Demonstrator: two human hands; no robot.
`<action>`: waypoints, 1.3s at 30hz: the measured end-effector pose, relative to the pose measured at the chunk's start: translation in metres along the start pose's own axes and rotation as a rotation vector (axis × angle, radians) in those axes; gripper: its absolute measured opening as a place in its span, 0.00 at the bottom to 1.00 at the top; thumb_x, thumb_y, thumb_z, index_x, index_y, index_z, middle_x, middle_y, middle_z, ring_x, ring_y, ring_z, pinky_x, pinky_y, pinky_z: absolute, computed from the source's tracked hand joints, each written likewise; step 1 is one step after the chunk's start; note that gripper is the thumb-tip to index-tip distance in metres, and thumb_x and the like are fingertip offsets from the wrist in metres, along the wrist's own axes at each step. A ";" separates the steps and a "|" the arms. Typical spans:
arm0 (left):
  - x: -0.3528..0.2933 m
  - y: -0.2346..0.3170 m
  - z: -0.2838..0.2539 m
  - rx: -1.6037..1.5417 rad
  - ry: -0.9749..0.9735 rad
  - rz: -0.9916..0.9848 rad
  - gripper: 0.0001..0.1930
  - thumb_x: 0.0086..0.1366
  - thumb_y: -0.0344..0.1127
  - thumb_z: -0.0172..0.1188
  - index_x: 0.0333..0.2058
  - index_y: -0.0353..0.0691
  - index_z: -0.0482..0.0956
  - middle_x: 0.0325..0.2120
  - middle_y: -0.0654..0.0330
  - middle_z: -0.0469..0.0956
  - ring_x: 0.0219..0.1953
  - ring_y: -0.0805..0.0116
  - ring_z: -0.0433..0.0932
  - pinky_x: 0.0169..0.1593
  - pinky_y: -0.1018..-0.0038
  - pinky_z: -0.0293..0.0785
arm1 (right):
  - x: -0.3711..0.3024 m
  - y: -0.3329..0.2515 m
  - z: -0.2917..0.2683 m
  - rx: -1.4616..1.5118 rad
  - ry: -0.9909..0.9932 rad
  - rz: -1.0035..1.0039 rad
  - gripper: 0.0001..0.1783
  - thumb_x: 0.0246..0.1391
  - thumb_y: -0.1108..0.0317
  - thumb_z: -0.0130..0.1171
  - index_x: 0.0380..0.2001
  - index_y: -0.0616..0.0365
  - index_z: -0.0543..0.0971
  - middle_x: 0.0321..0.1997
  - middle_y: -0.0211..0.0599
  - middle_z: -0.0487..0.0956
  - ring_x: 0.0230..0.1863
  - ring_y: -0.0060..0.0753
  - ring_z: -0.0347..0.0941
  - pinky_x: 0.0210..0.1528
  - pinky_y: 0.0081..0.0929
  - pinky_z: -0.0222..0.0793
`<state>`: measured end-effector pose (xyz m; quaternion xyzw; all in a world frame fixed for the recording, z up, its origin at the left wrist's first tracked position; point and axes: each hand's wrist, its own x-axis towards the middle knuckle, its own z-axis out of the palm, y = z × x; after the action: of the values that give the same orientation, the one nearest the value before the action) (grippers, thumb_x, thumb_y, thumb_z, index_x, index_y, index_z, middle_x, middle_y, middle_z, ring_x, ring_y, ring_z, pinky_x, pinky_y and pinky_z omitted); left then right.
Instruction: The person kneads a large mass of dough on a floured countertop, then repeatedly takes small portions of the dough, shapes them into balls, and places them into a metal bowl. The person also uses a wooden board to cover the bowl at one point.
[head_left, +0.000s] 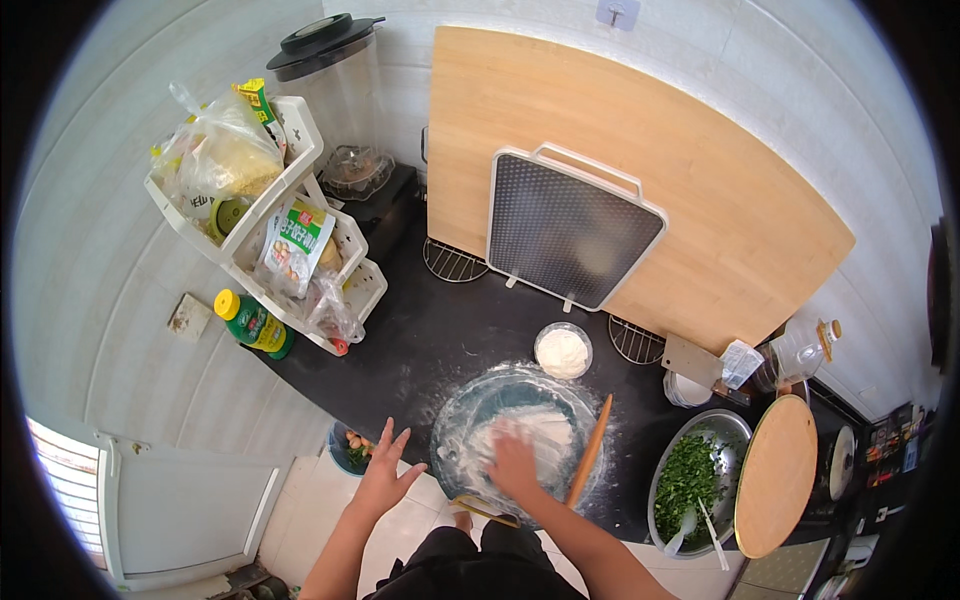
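A round, flour-dusted glass board [455,425] lies at the front of the dark counter. Over the white flour [548,430] on it is my right hand [515,460], blurred by motion, its fingers too smeared to make out. My left hand [388,475] hovers just left of the board, fingers spread, with nothing in it. A wooden rolling pin [591,450] rests on the board's right part, slanting toward me. Behind the board stands a small clear bowl of flour [563,352].
A metal bowl [655,500] of chopped greens [690,475] with spoons stands right, beside a round wooden board [775,480]. A black-faced tray [575,230] leans on a large wooden board [700,170]. Left are a white rack [255,220], a blender [345,100] and a green bottle [255,322].
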<state>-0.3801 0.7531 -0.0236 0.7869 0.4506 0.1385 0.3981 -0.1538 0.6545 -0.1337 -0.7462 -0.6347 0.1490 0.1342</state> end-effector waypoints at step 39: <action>0.021 -0.014 0.021 -0.003 -0.177 0.118 0.26 0.57 0.39 0.59 0.53 0.37 0.67 0.61 0.45 0.51 0.59 0.46 0.59 0.56 0.65 0.63 | -0.033 0.024 0.012 0.016 0.251 0.386 0.39 0.47 0.54 0.54 0.59 0.62 0.57 0.65 0.54 0.53 0.65 0.58 0.47 0.63 0.57 0.39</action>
<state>-0.3650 0.7634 -0.0503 0.8207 0.3661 0.0926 0.4288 -0.1416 0.6179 -0.1519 -0.8655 -0.4573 0.0828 0.1868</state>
